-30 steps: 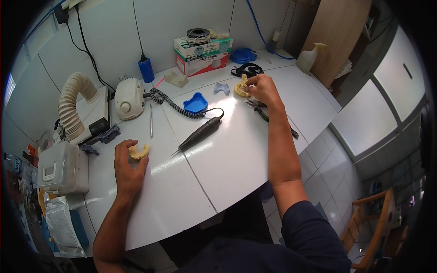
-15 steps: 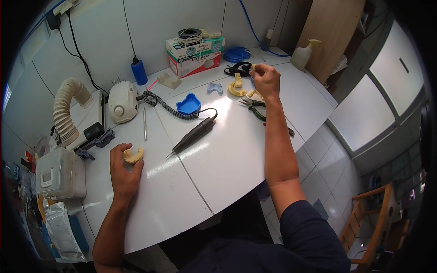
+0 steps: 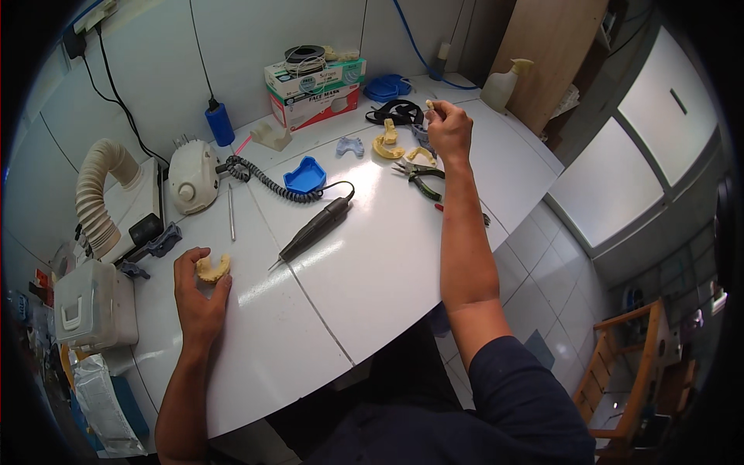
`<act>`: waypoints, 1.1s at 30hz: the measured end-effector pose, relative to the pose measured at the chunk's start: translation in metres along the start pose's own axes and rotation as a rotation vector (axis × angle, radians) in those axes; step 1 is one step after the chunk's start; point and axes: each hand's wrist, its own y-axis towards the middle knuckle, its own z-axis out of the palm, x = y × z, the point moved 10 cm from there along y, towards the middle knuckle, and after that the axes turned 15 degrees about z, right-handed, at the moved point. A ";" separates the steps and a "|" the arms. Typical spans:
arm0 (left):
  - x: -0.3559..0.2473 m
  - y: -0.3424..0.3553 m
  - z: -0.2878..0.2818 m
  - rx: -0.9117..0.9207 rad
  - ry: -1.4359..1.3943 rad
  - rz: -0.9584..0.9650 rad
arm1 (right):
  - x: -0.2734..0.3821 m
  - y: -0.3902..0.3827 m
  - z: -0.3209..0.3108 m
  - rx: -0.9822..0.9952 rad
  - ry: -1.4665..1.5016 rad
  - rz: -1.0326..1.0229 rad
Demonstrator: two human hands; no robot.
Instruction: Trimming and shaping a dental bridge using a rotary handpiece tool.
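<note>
At the left of the bench, my left hand (image 3: 198,307) curls around a yellow, horseshoe-shaped dental cast (image 3: 214,270), its thumb and fingers on either side. My right arm reaches to the far right, where my right hand (image 3: 451,133) pinches a small yellow piece (image 3: 429,105) between thumb and fingertips; its exact kind is too small to tell. Just left of that hand sits a second yellow dental cast (image 3: 387,149) with a yellow block (image 3: 390,130) standing on it. Beside these lies a thin yellow arch (image 3: 421,156), and nearer to me are green-handled pliers (image 3: 422,183), partly behind my forearm.
Mid-bench lies a dark rotary handpiece (image 3: 316,230), its coiled cord running to a white control unit (image 3: 194,178). Around it are a blue tray (image 3: 305,177), a grey arch (image 3: 350,146) and a metal rod (image 3: 231,213). Mask boxes (image 3: 315,101) stand behind; a ribbed hose (image 3: 91,190) is left.
The view has shifted slightly, so the bench sits further left. My right hand has moved a little rightward from the yellow casts, still pinching the small piece. The left hand keeps its hold.
</note>
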 end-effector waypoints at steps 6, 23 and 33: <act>0.001 0.001 0.004 0.000 -0.004 0.021 | -0.004 0.002 -0.004 -0.027 -0.020 0.003; 0.005 -0.003 0.001 -0.124 -0.284 0.023 | 0.028 -0.018 0.019 0.028 0.192 -0.058; -0.018 0.003 0.011 -0.072 -0.459 0.197 | 0.163 -0.257 0.078 0.879 0.403 -0.571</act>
